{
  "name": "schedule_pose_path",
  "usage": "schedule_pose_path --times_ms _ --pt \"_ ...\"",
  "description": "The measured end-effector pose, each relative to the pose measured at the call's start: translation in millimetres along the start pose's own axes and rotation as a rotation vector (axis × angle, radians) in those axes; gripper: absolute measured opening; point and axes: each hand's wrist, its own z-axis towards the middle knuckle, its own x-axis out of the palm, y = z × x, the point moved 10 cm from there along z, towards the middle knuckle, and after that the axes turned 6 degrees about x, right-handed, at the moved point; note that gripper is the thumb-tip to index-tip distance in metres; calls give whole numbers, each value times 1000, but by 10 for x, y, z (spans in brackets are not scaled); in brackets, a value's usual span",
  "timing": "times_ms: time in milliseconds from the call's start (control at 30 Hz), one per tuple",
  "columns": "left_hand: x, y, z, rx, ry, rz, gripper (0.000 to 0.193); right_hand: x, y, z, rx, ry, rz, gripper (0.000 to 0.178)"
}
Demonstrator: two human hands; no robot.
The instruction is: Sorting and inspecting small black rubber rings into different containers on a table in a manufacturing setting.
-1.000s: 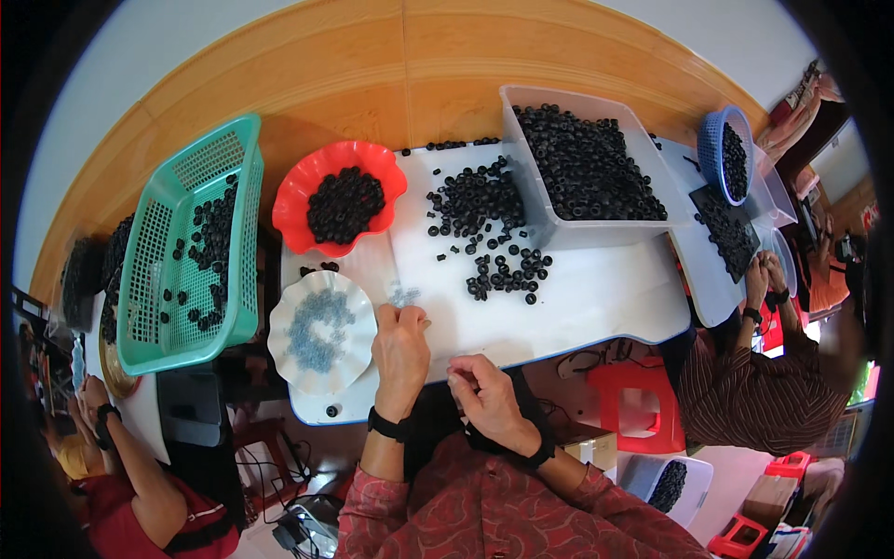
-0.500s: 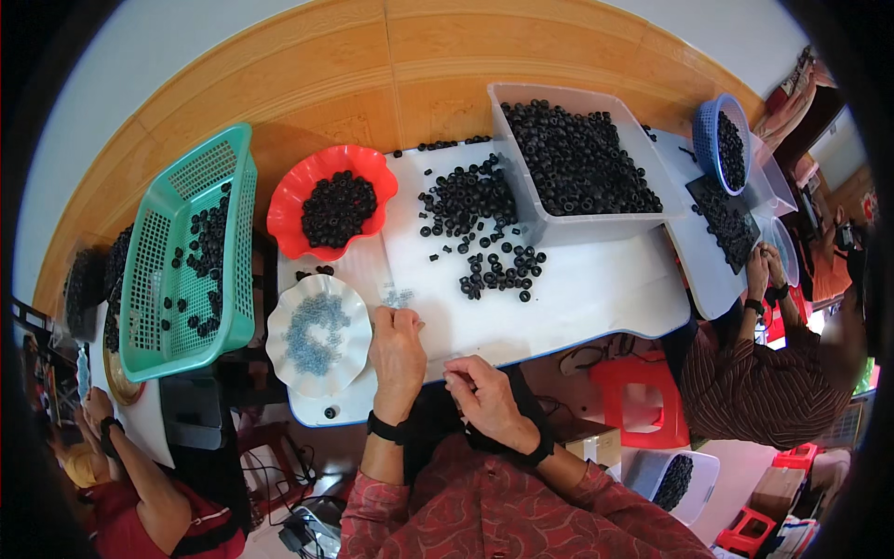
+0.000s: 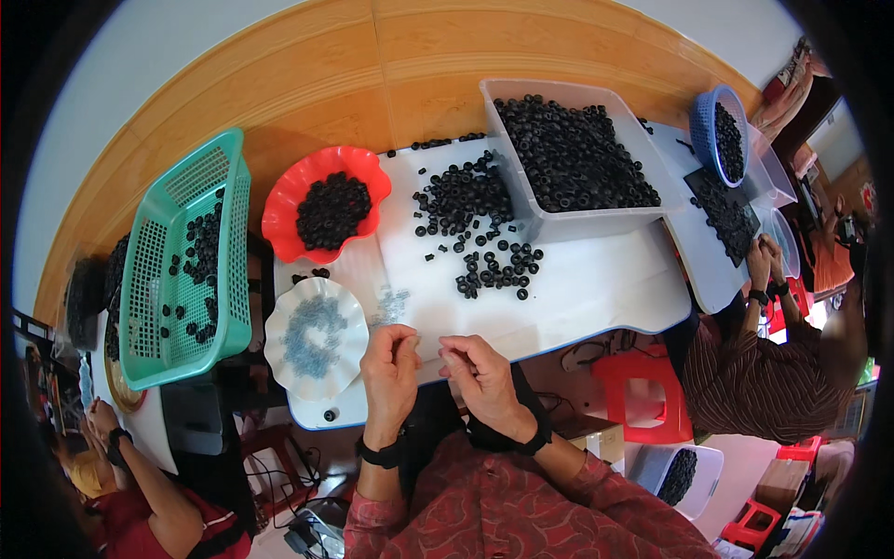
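Pieces of clear material (image 3: pixel 309 360) were spread on the white plate (image 3: pixel 321 392) and table (image 3: pixel 587 289), judged light, slippery and best pinched by their edges. Thumb and fingertips were together on left hand (image 3: pixel 386 380) and right hand (image 3: pixel 486 383); anything clamped could not be made out.

Reading the clock from the wearer's seat, with mid-table as hub, I see mostly plastic: a satiny, perforated green basket (image 3: pixel 240 252) at nine, a glossy, smooth red bowl (image 3: pixel 279 200) at ten, a cloudy, translucent box (image 3: pixel 587 224) at one, a smooth red stool (image 3: pixel 610 382) at four. The black rings (image 3: pixel 456 200) spread toward twelve look like plastic or rubber with a dull sheen. At eight, glassy, see-through bits (image 3: pixel 305 331) fill a shiny white dish (image 3: pixel 317 388). The tabletop (image 3: pixel 596 289) looks smooth and pale; the six-o'clock shirt (image 3: pixel 484 522) is soft patterned cloth.
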Motion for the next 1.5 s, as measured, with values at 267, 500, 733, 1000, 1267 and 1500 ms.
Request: schedule_pose_path --times_ms 267,500,733,1000,1267,1500 --pt "518 44 -85 -176 213 -354 13 -197 -102 27 70 -16 158 17" --pt "822 4 54 -177 290 -260 15 -487 -273 80 143 -102 196 10" --pt "960 -287 436 298 198 467 22 -738 -380 101 137 -221 62 11" --pt "826 -198 562 269 130 604 17 -798 -463 90 170 -250 64 13" --pt "1039 -262 687 290 188 539 16 -796 -505 109 152 -270 47 13" --pt "1113 -160 735 220 262 596 25 -791 -457 100 130 -278 -13 11"
